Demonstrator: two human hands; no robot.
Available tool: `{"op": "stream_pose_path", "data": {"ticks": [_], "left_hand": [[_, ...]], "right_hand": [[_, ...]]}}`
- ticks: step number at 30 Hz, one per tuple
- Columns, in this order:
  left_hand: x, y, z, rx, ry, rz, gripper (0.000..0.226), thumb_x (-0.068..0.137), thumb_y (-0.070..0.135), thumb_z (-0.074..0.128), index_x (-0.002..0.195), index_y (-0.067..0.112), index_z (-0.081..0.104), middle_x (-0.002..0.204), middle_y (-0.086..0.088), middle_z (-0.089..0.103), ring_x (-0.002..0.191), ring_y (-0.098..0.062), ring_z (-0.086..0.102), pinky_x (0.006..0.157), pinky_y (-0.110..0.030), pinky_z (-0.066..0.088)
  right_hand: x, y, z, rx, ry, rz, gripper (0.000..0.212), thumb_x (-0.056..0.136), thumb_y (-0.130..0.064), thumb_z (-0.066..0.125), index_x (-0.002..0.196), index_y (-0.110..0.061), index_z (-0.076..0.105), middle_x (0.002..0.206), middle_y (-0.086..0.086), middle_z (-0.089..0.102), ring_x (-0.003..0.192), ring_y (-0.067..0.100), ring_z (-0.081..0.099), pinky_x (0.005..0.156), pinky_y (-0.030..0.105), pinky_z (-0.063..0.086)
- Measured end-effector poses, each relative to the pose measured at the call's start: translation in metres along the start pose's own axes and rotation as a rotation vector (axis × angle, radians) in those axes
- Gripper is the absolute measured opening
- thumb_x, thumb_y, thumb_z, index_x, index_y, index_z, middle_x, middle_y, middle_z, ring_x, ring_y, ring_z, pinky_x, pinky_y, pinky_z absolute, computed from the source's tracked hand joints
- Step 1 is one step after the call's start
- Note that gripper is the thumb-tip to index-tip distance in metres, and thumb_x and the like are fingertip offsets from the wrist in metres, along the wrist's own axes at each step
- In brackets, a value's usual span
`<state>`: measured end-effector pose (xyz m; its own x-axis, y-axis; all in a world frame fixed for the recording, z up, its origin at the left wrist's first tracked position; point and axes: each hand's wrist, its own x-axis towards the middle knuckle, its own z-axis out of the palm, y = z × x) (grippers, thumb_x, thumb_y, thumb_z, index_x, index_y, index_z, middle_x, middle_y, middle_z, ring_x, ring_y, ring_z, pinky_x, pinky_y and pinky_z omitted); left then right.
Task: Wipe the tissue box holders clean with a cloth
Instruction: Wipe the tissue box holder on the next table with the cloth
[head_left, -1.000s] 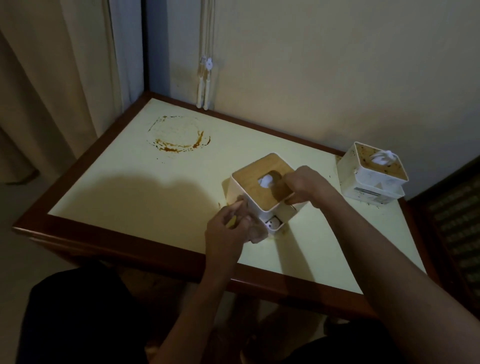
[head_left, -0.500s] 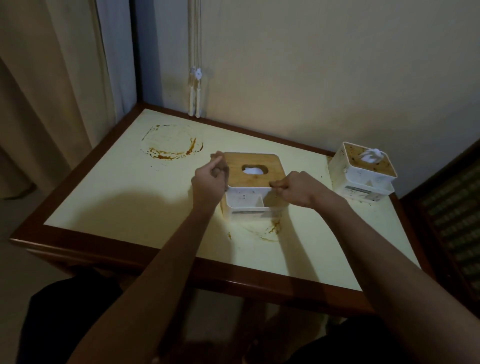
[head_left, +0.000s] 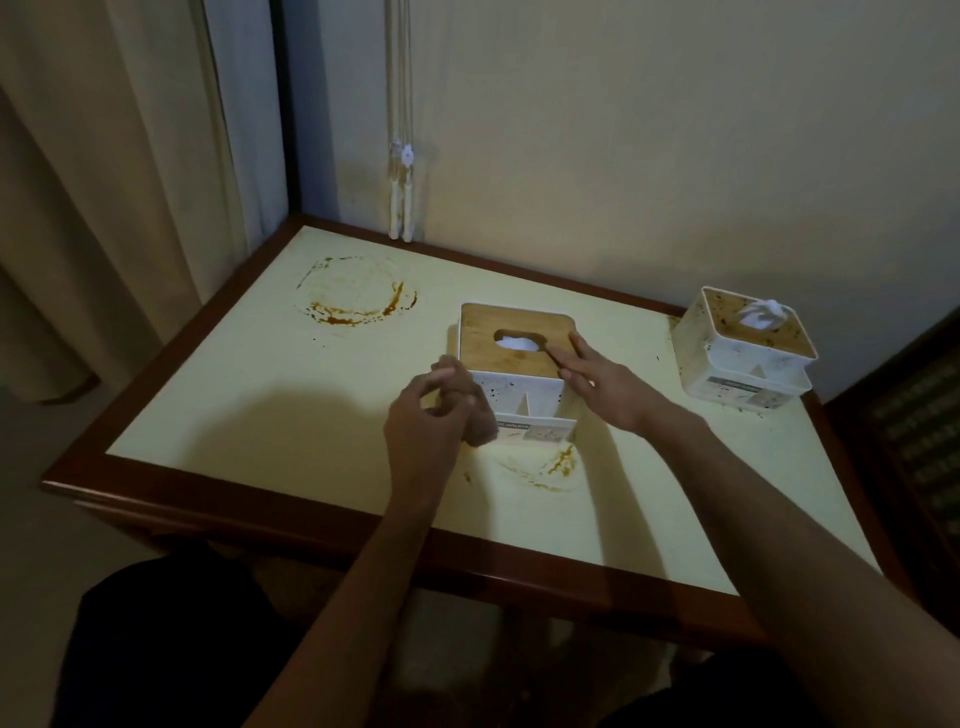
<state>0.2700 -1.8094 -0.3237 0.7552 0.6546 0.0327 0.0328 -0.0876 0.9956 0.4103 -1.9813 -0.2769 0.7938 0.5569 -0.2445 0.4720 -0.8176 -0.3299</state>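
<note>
1. Holder (head_left: 511, 358), white with a wooden lid, stands at the centre of the frame on the worktop (head_left: 270, 410); a tissue (head_left: 517, 343) shows in the lid slot.
2. A second holder (head_left: 748, 353) stands at the right of the frame near the wall, well apart from the first, its lid and sides speckled with brown.
3. Right hand (head_left: 602, 384) lies flat with straight fingers on the lid's right edge, a wide grip holding nothing.
4. Left hand (head_left: 441, 410) sits at the holder's front left corner, fingers curled; whether that grip holds a cloth I cannot tell, as no cloth shows plainly.
5. The step in hand looks like steadying the holder for wiping. To do it well, press the lid down with the right hand so the box does not slide, and wipe the speckled front wall and its open pockets in short strokes.
6. Brown rings stain the worktop at upper left (head_left: 358, 301) and just below the holder (head_left: 550, 467); keep the wiped base off them.
7. A label strip (head_left: 535, 430) runs along the holder's front foot, and another on the second holder; the print is too small to read.
</note>
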Motion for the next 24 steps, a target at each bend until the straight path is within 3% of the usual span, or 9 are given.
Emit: {"op": "stream_pose_path", "data": {"ticks": [3,5,8,12,15,17,20,22,24], "left_hand": [[0.005,-0.001,0.010,0.139,0.032,0.049,0.037,0.073,0.013,0.074,0.108,0.021,0.065,0.107,0.000,0.059,0.093,-0.008,0.056,0.068,-0.001,0.041],[0.013,0.000,0.012,0.228,0.053,0.089,0.039,0.072,0.013,0.076,0.108,0.017,0.064,0.104,-0.002,0.055,0.091,-0.011,0.054,0.064,-0.001,0.037],[0.022,-0.001,0.010,0.229,0.137,0.099,0.047,0.070,0.009,0.077,0.112,0.007,0.057,0.105,-0.006,0.056,0.095,-0.017,0.054,0.076,-0.019,0.044],[0.032,-0.002,0.002,0.220,0.206,0.102,0.042,0.072,0.003,0.069,0.111,0.002,0.054,0.101,-0.002,0.052,0.100,-0.026,0.054,0.087,-0.042,0.048],[0.035,0.000,-0.001,0.307,0.103,0.157,0.037,0.078,0.009,0.060,0.113,-0.002,0.052,0.105,-0.015,0.056,0.098,-0.026,0.055,0.083,-0.035,0.048],[0.039,0.006,-0.007,0.307,-0.080,0.101,0.044,0.077,0.007,0.064,0.118,0.002,0.048,0.110,-0.013,0.053,0.100,-0.022,0.052,0.080,-0.028,0.044],[0.048,0.008,-0.021,0.362,-0.258,0.063,0.050,0.074,0.002,0.065,0.120,0.008,0.048,0.113,-0.009,0.055,0.099,-0.020,0.053,0.077,-0.023,0.040],[0.050,0.006,-0.025,0.395,-0.211,0.151,0.045,0.073,0.003,0.068,0.116,0.008,0.055,0.106,-0.007,0.062,0.095,-0.018,0.058,0.071,-0.016,0.040],[0.048,0.006,-0.024,0.388,-0.157,0.236,0.046,0.068,0.007,0.077,0.111,0.008,0.061,0.097,-0.005,0.066,0.086,-0.015,0.060,0.071,-0.015,0.043]], "right_hand": [[-0.004,-0.002,0.008,0.022,0.045,0.018,0.047,0.103,-0.033,0.030,0.149,-0.030,0.023,0.160,-0.001,0.001,0.140,0.030,0.031,0.113,0.032,0.021],[-0.006,-0.007,0.009,-0.014,0.018,0.042,0.047,0.103,-0.034,0.030,0.149,-0.030,0.022,0.160,0.001,0.002,0.138,0.032,0.033,0.113,0.034,0.023],[-0.011,-0.020,0.010,-0.133,-0.019,0.051,0.047,0.103,-0.033,0.029,0.149,-0.029,0.024,0.159,0.008,0.012,0.135,0.035,0.035,0.110,0.036,0.027],[-0.017,-0.032,0.005,-0.096,0.042,0.011,0.038,0.100,-0.030,0.038,0.133,-0.022,0.055,0.132,0.011,0.054,0.119,0.032,0.051,0.096,0.032,0.039],[-0.015,-0.034,-0.002,-0.065,0.137,0.007,0.032,0.094,-0.026,0.042,0.104,-0.022,0.072,0.110,0.010,0.068,0.099,0.029,0.062,0.086,0.034,0.050],[-0.012,-0.034,-0.006,-0.064,0.239,-0.006,0.031,0.091,-0.024,0.042,0.091,-0.021,0.073,0.101,0.008,0.071,0.093,0.029,0.063,0.083,0.039,0.053],[-0.007,-0.027,-0.008,-0.049,0.291,-0.052,0.031,0.093,-0.021,0.043,0.102,-0.022,0.073,0.107,0.010,0.069,0.097,0.030,0.059,0.086,0.041,0.050],[-0.001,-0.018,-0.004,-0.131,0.221,-0.112,0.031,0.095,-0.022,0.045,0.114,-0.027,0.069,0.125,0.006,0.062,0.112,0.029,0.050,0.096,0.042,0.042],[0.002,-0.009,-0.001,-0.130,0.151,-0.073,0.031,0.096,-0.028,0.049,0.125,-0.032,0.062,0.146,-0.003,0.043,0.136,0.027,0.028,0.108,0.042,0.026]]}}
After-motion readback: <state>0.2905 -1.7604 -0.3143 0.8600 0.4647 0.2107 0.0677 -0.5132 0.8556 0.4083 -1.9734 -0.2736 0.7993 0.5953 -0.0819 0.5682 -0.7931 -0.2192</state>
